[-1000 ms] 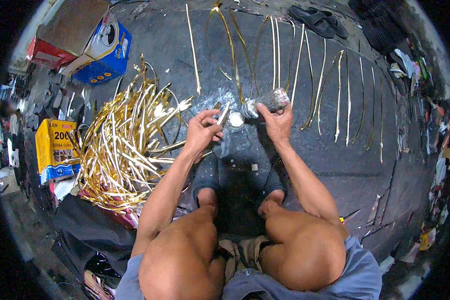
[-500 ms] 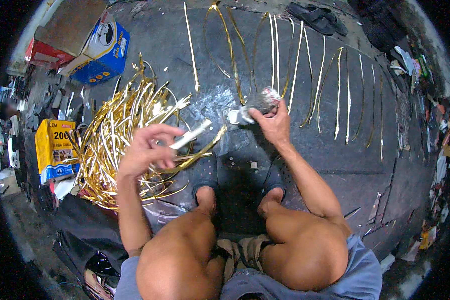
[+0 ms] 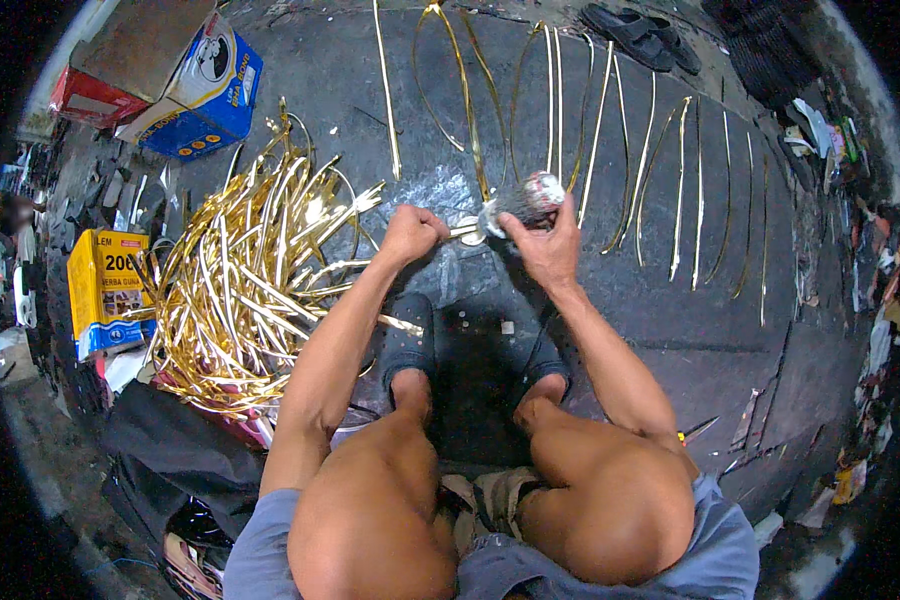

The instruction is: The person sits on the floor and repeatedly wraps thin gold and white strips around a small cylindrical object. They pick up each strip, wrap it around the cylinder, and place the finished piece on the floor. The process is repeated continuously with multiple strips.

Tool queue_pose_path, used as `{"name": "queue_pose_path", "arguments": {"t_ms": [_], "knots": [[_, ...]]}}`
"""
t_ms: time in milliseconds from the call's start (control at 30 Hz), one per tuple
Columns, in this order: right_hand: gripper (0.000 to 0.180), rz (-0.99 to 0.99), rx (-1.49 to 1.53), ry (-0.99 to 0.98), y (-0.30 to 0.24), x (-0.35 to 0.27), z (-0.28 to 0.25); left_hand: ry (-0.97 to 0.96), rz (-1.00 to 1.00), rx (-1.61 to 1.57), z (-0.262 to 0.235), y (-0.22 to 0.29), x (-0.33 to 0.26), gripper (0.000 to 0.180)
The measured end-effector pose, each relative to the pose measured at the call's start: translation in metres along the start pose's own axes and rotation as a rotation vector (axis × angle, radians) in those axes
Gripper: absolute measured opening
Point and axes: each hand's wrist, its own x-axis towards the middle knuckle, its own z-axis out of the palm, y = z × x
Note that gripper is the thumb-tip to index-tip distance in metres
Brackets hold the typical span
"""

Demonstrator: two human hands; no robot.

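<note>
Head-worn fisheye, steeply downward, close

Glossy gold metal strips (image 3: 250, 270) — matt dark floor (image 3: 690, 330)

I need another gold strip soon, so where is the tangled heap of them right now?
In the head view the heap of gold strips lies on the floor at the person's left, beside the left hand, between the yellow box and the person's feet.

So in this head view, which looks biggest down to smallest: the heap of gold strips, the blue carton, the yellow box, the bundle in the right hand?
1. Heap of gold strips
2. Blue carton
3. Yellow box, close to the carton, so unsure
4. Bundle in the right hand
</note>
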Motion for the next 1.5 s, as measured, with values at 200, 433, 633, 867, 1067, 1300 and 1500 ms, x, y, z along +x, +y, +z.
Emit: {"name": "queue_pose_path", "arguments": {"t_ms": [200, 433, 633, 867, 1067, 1300, 1500], "knots": [[0.067, -0.163, -0.42, -0.21, 0.014, -0.017, 0.028, -0.02, -0.12, 0.097, 0.011, 0.0, 0.009, 0.013], [0.068, -0.265, -0.518, -0.304, 0.001, -0.023, 0.034, 0.367, 0.586, 0.123, 0.016, 0.025, -0.021, 0.049], [0.038, 0.087, -0.174, -0.366, 0.022, -0.011, 0.017, 0.101, 0.367, -0.123, 0.015, 0.065, -0.039, 0.062], [0.024, 0.376, -0.159, -0.26, 0.088, 0.021, 0.041, 0.092, 0.4, -0.107, 0.014, 0.064, -0.034, 0.058], [0.028, 0.48, 0.261, -0.096, 0.07, 0.022, 0.034, 0.099, 0.437, -0.094, 0.017, 0.062, -0.031, 0.057], [0.03, 0.303, 0.702, 0.064, -0.099, 0.058, -0.083, 0.105, 0.495, -0.068, 0.017, 0.05, -0.029, 0.055], [0.022, -0.027, 1.074, -0.334, -0.203, 0.073, -0.171, 0.108, 0.513, -0.059, 0.015, 0.055, -0.032, 0.054]]}}
